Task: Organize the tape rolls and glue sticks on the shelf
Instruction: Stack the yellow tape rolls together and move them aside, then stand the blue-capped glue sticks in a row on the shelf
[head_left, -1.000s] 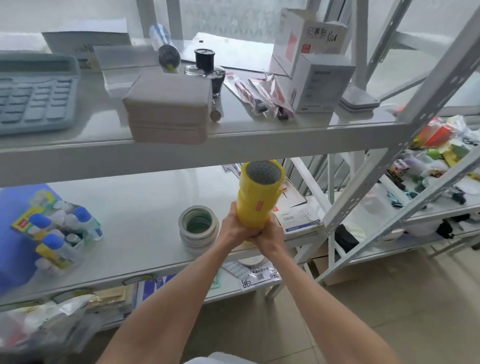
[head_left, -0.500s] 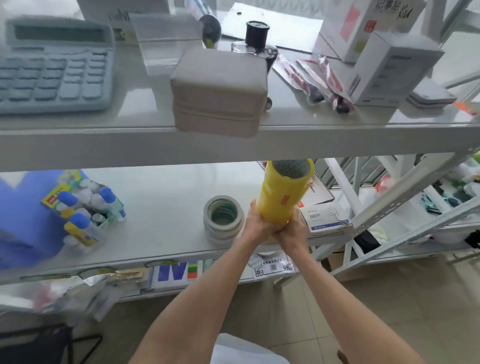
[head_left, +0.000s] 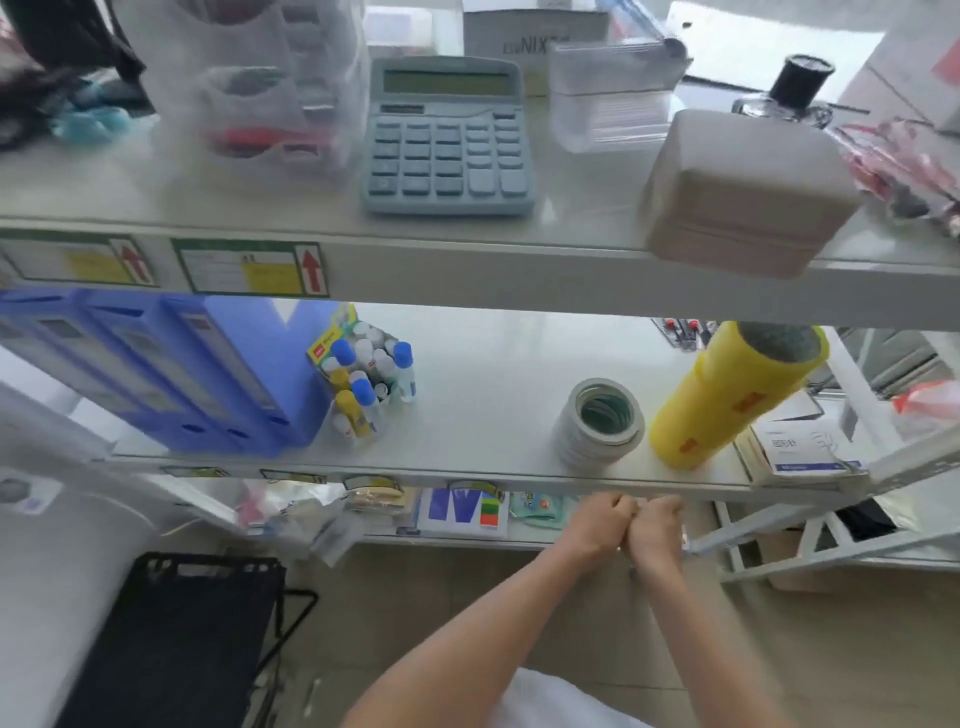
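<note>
A tall yellow stack of tape rolls (head_left: 727, 400) stands on the middle shelf (head_left: 483, 395), leaning to the right. Just left of it sits a shorter stack of white tape rolls (head_left: 598, 423). Further left, a cluster of glue sticks with blue caps (head_left: 366, 382) rests against blue file boxes. My left hand (head_left: 600, 522) and my right hand (head_left: 655, 525) are side by side below the shelf's front edge, fingers curled, holding nothing and apart from the yellow stack.
Blue file boxes (head_left: 156, 364) fill the shelf's left end and a white box (head_left: 802, 449) lies at its right. The upper shelf carries a calculator (head_left: 447, 137), a beige case (head_left: 743, 192) overhanging its edge and clear bins. A black crate (head_left: 176, 639) stands on the floor.
Both hands have let go of the yellow tape stack, which now stands on the shelf, and dropped below the shelf edge. My view has swung left.
</note>
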